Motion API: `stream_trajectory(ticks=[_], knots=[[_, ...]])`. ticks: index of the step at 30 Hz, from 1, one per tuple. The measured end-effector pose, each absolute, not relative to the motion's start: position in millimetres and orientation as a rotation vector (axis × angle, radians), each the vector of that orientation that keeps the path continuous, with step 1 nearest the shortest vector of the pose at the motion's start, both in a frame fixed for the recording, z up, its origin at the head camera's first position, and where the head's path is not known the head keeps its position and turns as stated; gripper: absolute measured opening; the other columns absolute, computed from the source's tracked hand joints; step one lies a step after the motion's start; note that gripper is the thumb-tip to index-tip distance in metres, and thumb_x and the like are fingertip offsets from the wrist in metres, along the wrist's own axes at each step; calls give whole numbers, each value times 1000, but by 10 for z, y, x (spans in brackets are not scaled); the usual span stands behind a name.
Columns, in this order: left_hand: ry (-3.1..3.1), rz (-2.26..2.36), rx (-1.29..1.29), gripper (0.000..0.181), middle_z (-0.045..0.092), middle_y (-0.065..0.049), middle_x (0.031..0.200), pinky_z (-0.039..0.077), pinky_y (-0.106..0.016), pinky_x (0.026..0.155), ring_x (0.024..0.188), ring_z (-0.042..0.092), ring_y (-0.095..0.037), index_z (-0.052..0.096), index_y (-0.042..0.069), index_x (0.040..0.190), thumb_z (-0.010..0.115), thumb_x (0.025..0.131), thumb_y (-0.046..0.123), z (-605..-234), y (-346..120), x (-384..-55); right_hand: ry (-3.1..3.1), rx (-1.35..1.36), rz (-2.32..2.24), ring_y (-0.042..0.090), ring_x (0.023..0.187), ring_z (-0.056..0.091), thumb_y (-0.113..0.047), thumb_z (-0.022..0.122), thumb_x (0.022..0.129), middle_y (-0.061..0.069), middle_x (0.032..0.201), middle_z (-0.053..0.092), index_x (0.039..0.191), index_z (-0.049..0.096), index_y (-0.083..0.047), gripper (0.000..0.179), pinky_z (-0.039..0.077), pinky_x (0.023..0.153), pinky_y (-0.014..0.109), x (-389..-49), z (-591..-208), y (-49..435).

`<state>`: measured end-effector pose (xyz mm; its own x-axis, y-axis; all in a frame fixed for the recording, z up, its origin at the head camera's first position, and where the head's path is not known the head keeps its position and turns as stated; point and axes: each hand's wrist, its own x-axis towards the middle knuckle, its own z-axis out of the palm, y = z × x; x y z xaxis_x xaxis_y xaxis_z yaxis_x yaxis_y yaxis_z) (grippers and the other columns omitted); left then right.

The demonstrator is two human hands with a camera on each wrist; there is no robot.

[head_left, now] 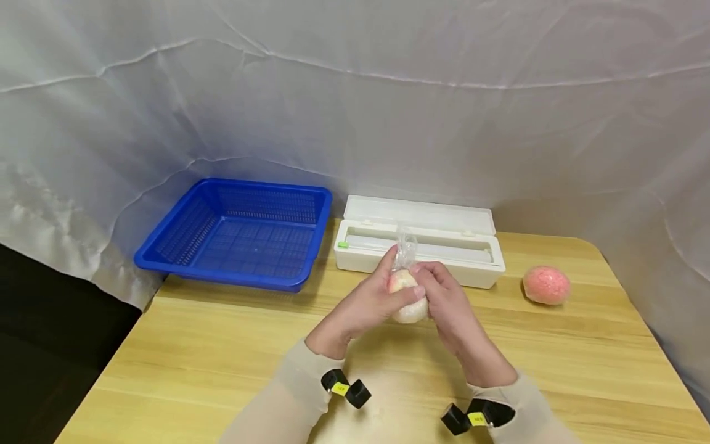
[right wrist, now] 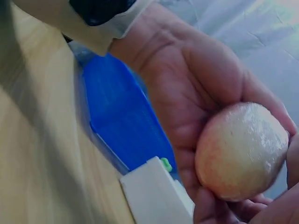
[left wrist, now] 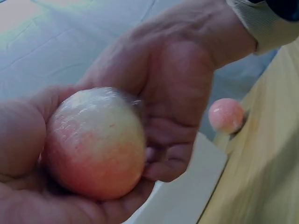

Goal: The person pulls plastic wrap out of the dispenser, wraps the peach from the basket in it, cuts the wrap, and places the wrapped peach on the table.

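Note:
A cream-and-pink peach (head_left: pixel 409 308), wrapped in clear plastic film, is held between both hands above the table. My left hand (head_left: pixel 368 302) cups it from the left, its thumb across the front. From the other side my right hand (head_left: pixel 449 302) holds it, thumb near the top where the gathered film (head_left: pixel 407 246) stands up. Glossy film covers the peach (left wrist: pixel 96 144) in the left wrist view. In the right wrist view, the left fingers curl beneath the peach (right wrist: pixel 240 151); some fingertips are hidden behind it.
Behind the hands stands a white cling film box (head_left: pixel 360 262) with its lid (head_left: pixel 421 213) raised and a green slider (head_left: pixel 342 245) at its left end. A blue plastic basket (head_left: pixel 310 262) is at the back left. Another pink peach (head_left: pixel 546 285) lies to the right on the wooden table (head_left: pixel 222 370).

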<state>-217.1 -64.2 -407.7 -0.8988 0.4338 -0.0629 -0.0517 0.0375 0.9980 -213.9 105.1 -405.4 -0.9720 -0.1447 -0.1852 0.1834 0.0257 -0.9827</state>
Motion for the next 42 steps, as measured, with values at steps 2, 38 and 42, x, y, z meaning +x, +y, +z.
stream_trajectory(ticks=[2,38,42], knots=[[2037,1923,385,91,46,-11,161,49,-38,112,129,60,-19,5,29,171,67,104,37,-4101,-613,-2160,2120,76,-2066,11,93,64,-35,52,110,8,117,61,132,53,-3,39,56,77,23,-2139,-4072,1008],[1755,2235,51,76,60,-16,131,59,-23,68,90,66,-12,25,1,165,53,106,41,-4036,-698,-2228,2124,-528,-1916,26,72,73,-15,71,102,28,108,74,151,39,6,62,64,68,37,-2124,-4129,1142],[1654,2286,77,53,64,-5,104,59,-22,60,77,66,-10,50,0,145,51,106,36,-4035,-720,-2252,2111,-600,-1897,23,84,75,-11,78,96,29,113,73,155,35,1,74,65,77,38,-2135,-4133,1162]])
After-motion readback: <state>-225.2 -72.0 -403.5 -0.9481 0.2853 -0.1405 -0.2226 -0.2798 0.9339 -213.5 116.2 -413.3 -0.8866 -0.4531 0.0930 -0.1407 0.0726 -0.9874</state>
